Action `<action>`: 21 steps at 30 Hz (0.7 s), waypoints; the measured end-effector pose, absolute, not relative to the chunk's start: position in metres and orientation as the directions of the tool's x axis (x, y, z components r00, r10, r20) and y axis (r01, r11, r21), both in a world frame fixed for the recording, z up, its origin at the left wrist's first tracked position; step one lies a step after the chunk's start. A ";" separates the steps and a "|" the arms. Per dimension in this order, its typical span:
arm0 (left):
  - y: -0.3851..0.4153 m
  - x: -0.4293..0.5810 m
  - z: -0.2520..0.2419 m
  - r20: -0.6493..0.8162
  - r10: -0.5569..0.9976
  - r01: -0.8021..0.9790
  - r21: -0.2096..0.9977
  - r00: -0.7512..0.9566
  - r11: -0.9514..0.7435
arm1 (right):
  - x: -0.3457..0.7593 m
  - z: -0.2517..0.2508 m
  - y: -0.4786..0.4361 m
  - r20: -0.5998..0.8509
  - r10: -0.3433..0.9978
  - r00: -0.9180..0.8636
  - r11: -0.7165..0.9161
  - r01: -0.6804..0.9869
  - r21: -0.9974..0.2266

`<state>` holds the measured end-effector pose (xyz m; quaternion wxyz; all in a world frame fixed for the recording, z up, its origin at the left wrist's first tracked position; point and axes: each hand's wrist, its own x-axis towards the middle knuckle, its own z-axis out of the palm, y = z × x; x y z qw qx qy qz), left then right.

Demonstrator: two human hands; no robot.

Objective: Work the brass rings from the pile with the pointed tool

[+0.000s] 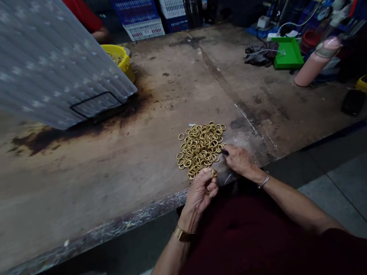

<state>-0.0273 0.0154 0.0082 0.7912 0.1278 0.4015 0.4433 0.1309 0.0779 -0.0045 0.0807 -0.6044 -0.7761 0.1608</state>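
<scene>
A heap of small brass-coloured rings (201, 146) lies near the front edge of the worktable (123, 172). At the heap's near side, my left hand (202, 189) pinches a ring (213, 173) between thumb and forefinger, its other fingers curled in. My right hand (238, 159) is at the right side of the heap, its fingers closed, with something dark at the fingertips. Whether it grips a ring there cannot be made out.
Stacked translucent corrugated sheets (41, 61) stand at the left. Behind them are a yellow tub (129, 68) and a person's red sleeve (84, 10). On the right are a green tray (287, 54), a pink cylinder (313, 68) and hoses. Crates (138, 10) stand beyond.
</scene>
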 end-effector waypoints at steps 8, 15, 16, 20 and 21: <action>0.011 -0.027 0.005 -0.451 0.804 -0.610 0.529 0.387 0.590 | 0.161 -0.015 0.105 -0.008 0.983 -0.181 0.169 0.933 -0.317; 0.014 -0.033 0.002 -0.442 0.800 -0.674 0.447 0.405 0.589 | 0.152 -0.012 0.108 -0.058 0.986 -0.159 0.139 0.956 -0.259; 0.014 -0.033 0.002 -0.452 0.801 -0.678 0.447 0.392 0.584 | 0.153 -0.011 0.109 -0.057 0.986 -0.155 0.136 0.957 -0.257; 0.014 -0.029 0.000 -0.471 0.826 -0.669 0.508 0.311 0.542 | 0.156 -0.011 0.110 -0.040 0.994 -0.103 0.085 0.943 -0.322; 0.014 -0.028 -0.001 -0.469 0.835 -0.657 0.538 0.287 0.528 | 0.156 -0.011 0.109 -0.034 0.996 -0.084 0.066 0.926 -0.373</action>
